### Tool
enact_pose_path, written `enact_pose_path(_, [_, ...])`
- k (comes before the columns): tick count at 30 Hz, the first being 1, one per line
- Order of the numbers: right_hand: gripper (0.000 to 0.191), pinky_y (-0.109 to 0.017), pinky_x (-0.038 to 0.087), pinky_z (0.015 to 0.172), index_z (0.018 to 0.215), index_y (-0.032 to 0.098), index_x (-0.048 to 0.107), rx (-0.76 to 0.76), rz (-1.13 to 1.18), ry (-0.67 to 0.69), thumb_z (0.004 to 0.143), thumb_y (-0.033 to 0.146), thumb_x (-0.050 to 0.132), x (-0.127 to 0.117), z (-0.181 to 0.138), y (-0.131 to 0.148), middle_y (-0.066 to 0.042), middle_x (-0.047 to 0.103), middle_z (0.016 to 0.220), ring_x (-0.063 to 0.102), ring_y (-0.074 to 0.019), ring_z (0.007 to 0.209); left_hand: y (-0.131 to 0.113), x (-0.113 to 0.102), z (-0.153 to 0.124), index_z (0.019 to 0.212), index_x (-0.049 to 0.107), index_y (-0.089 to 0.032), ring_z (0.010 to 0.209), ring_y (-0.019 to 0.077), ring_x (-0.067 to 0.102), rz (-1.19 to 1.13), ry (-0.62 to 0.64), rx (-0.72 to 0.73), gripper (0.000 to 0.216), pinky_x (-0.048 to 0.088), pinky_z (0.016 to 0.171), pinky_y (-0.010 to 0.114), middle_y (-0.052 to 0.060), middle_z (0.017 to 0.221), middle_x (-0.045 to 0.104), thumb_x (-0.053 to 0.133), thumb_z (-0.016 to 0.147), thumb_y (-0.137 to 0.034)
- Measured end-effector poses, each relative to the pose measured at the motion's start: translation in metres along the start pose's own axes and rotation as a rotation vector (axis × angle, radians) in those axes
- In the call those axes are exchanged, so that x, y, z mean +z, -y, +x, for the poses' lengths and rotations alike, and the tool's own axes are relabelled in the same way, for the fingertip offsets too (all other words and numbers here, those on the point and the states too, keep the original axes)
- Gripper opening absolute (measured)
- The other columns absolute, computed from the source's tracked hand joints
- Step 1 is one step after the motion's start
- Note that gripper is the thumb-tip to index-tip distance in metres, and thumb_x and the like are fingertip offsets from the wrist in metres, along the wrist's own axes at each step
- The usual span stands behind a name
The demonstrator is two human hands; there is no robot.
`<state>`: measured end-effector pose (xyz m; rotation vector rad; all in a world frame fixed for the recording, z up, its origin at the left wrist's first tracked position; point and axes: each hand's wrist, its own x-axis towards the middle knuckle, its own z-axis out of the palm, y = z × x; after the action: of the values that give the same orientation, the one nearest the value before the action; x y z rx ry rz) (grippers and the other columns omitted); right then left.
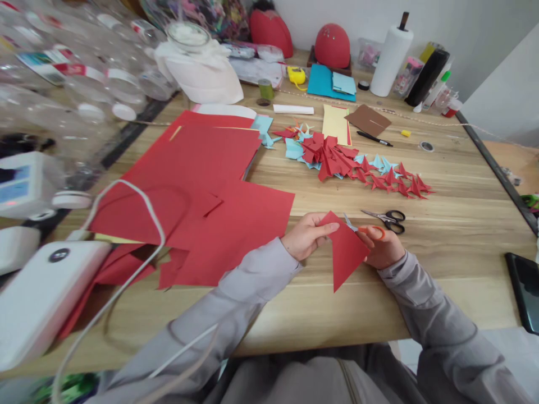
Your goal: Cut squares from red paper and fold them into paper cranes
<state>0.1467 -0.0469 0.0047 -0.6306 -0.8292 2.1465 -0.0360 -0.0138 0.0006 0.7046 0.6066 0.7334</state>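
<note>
Being pinched near its upper corner, a red paper piece is being held up over the front part of the desk by the left grip, its thumb being laid across the paper's face. By the right grip, orange-handled scissors are being grasped, their blades being held at the paper's upper right edge; whether the paper is being bitten into or merely touched cannot be told. Some of the right fingers are being hidden behind the paper and the handle, and the left fingertips under the paper are being covered too.

By the frame's right border a dark phone-like device is being cut off, and at the left the stacked plastic bottles are being blurred. In the heap of folded paper shapes, single pieces are being masked by one another.

To the left, room is being taken up by large red sheets, their edge being set near the left grip. Just beyond the right grip, space is being occupied by black-handled scissors. Bare wood is being left between the forearms, up to the desk's front edge, and a wider stretch is being offered to the right.
</note>
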Motion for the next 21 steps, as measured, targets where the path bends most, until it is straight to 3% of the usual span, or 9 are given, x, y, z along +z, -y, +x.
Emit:
enact_pose_path(5, [0.048,-0.026,0.033,0.051,0.052,0.021,0.034,0.003,0.025,0.018,0.078,0.05,0.062,0.0,-0.002,0.002,0.005,0.037,0.049,0.036,-0.0101,0.045,-0.003,-0.001,-0.001,0.077,0.068,-0.01,0.065,0.0128,0.064,-0.017,-0.006,-0.003,0.026,0.048,0.066,0.024,0.004,0.071,0.069,0.081,0.064,-0.028])
enact_pose_path(10, [0.049,-0.027,0.038,0.058,0.049,0.021,0.031,-0.156,0.102,0.06,0.076,0.045,0.064,0.001,-0.002,0.01,0.002,0.039,0.054,0.045,-0.0141,0.058,-0.005,0.001,-0.005,0.08,0.069,-0.009,0.07,0.0163,0.068,-0.034,0.045,-0.033,0.026,0.051,0.071,0.027,0.009,0.078,0.072,0.08,0.065,-0.027])
enact_pose_path(13, [0.046,-0.028,0.038,0.058,0.048,0.021,0.034,-0.147,0.076,0.103,0.077,0.043,0.062,0.003,-0.003,0.014,0.0,0.041,0.052,0.045,-0.0154,0.059,-0.004,0.001,-0.004,0.082,0.068,-0.009,0.073,0.0175,0.069,-0.04,0.041,-0.039,0.028,0.053,0.071,0.028,0.01,0.082,0.073,0.08,0.065,-0.028])
enact_pose_path(16, [0.043,-0.028,0.036,0.055,0.05,0.02,0.038,-0.121,0.072,0.119,0.079,0.043,0.06,0.003,-0.005,0.015,0.001,0.043,0.051,0.043,-0.0148,0.055,-0.002,-0.001,-0.001,0.085,0.066,-0.01,0.07,0.0174,0.069,-0.037,0.0,-0.014,0.032,0.055,0.065,0.028,0.009,0.083,0.073,0.079,0.066,-0.031])
enact_pose_path(21, [0.048,-0.028,0.034,0.054,0.048,0.021,0.032,-0.128,0.027,0.034,0.079,0.047,0.057,-0.004,-0.007,0.019,0.002,0.042,0.047,0.041,-0.0128,0.047,-0.002,-0.005,0.002,0.081,0.063,-0.011,0.048,0.0121,0.062,-0.022,-0.066,0.006,0.036,0.049,0.045,0.02,0.002,0.061,0.067,0.082,0.062,-0.036])
